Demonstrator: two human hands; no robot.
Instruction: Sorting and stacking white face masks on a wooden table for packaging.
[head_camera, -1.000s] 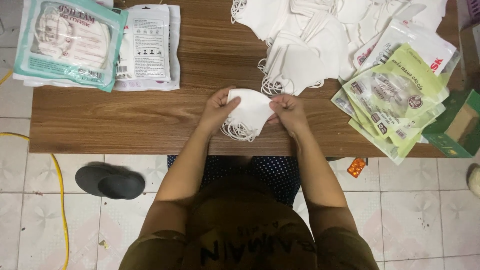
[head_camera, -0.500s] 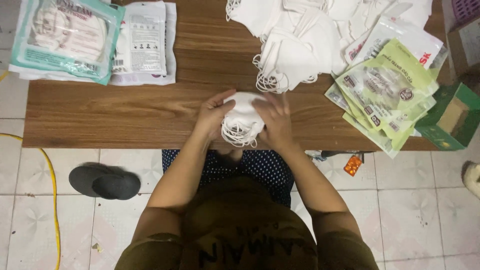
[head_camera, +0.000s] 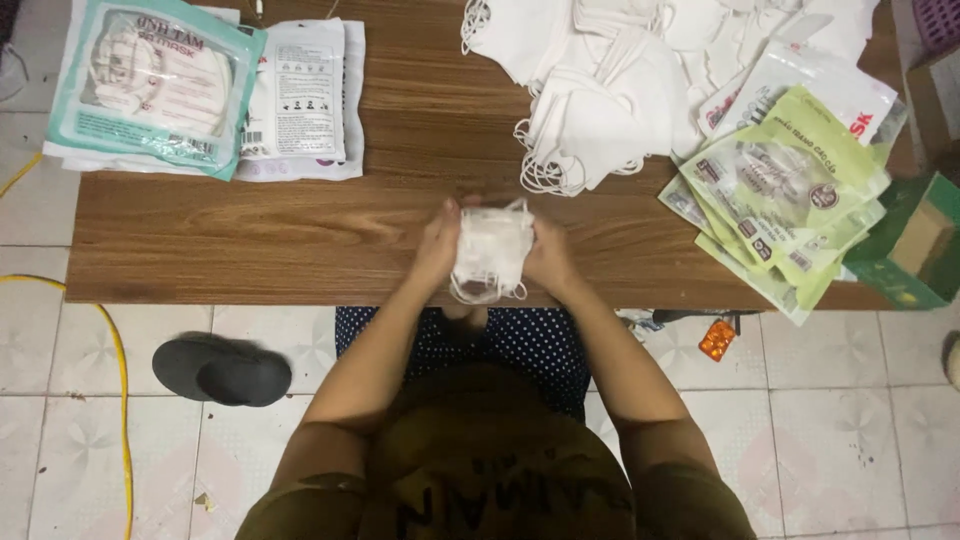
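A small stack of white face masks (head_camera: 489, 252) is pressed between my two hands above the front edge of the wooden table (head_camera: 300, 240). My left hand (head_camera: 437, 243) grips its left side and my right hand (head_camera: 548, 256) grips its right side. The ear loops hang down in a bunch below the stack. A loose pile of more white masks (head_camera: 600, 95) lies on the table beyond my hands.
Green and clear empty mask pouches (head_camera: 780, 195) fan out at the right. Filled mask packs (head_camera: 160, 85) lie at the far left. A green box (head_camera: 915, 250) stands at the right edge. On the tiled floor are a dark slipper (head_camera: 222, 370), a yellow cable (head_camera: 115, 370) and an orange pill strip (head_camera: 717, 340).
The masks were spread flat between my hands; both hands have since squeezed them together into a narrower upright bundle, with the loops gathered underneath.
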